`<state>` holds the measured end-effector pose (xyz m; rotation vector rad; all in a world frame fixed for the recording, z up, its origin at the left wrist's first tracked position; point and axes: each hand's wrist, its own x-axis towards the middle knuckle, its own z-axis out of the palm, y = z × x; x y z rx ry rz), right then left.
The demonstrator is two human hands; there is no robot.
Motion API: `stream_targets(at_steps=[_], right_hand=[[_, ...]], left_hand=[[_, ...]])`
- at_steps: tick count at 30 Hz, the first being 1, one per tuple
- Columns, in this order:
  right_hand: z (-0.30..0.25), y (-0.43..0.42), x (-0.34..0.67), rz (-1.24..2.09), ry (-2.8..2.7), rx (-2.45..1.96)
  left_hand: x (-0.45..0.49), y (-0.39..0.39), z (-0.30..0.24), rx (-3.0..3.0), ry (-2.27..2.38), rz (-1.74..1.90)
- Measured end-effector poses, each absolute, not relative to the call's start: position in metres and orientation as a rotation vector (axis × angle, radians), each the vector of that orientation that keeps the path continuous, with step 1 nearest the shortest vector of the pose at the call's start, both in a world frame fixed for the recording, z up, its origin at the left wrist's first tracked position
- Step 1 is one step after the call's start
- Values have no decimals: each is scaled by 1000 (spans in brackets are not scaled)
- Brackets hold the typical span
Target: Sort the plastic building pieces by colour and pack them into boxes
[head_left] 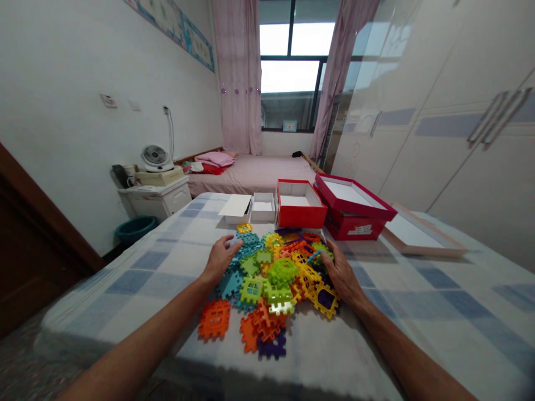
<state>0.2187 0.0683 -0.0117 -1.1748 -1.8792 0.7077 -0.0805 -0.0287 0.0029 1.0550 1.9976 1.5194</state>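
Notched pieces point(283, 273) are lying heaped on the cloth point(146, 289), probably being light and stiff, offering their edges for holding; the left grip point(221, 256) is resting loosely spread; whether the right grip point(340, 273) is pinching one, I cannot tell.

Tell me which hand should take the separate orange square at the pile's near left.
Probably the left hand: it is closer to the orange square and looks open, while the right hand is across the pile, seemingly pinching a teal piece.
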Motion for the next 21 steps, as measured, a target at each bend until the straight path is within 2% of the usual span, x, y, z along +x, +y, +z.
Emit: stream_targets(at_steps=[12, 16, 21], right_hand=[[-15, 70, 218, 716, -1876, -1129], [-13, 68, 218, 707, -1867, -1137], [-15, 67, 217, 690, -1870, -1116]], left_hand=[[-38, -6, 29, 815, 1597, 1738], [-2, -7, 45, 1015, 1550, 1598], [25, -29, 65, 1592, 1429, 1276]])
